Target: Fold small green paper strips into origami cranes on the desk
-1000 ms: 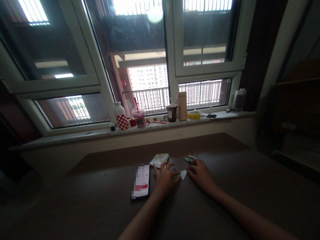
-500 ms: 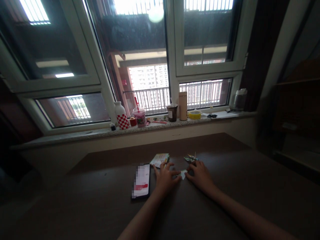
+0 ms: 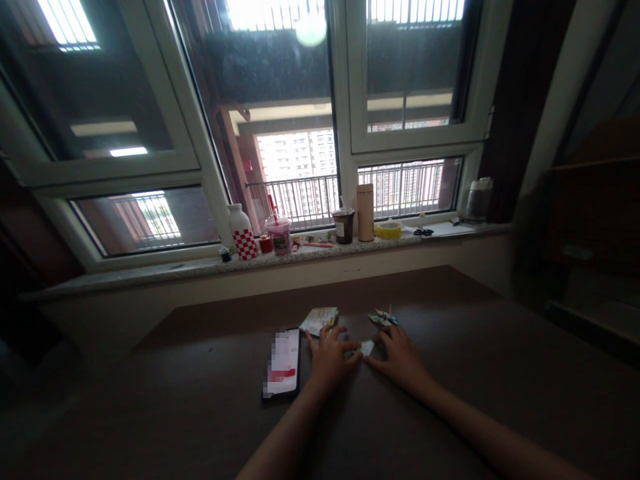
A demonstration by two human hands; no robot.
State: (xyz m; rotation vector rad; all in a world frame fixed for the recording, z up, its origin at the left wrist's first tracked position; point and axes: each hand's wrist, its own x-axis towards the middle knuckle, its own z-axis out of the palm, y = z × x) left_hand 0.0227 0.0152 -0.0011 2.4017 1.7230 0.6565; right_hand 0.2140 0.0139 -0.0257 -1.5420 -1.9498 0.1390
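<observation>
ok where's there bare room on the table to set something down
The table is bare right of the right arm, and nearly so left of the phone, bar a speck. The middle is crowded: left hand, right hand, small paper piece, flat packet and colourful paper sit close together.

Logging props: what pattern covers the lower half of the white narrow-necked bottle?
Red and white checks on the bottle; the head view shows it.

The left hand (image 3: 333, 357) and right hand (image 3: 403, 355) are at a little paper (image 3: 367, 348) on the brown desk (image 3: 465, 333), near a phone (image 3: 284, 357).
</observation>
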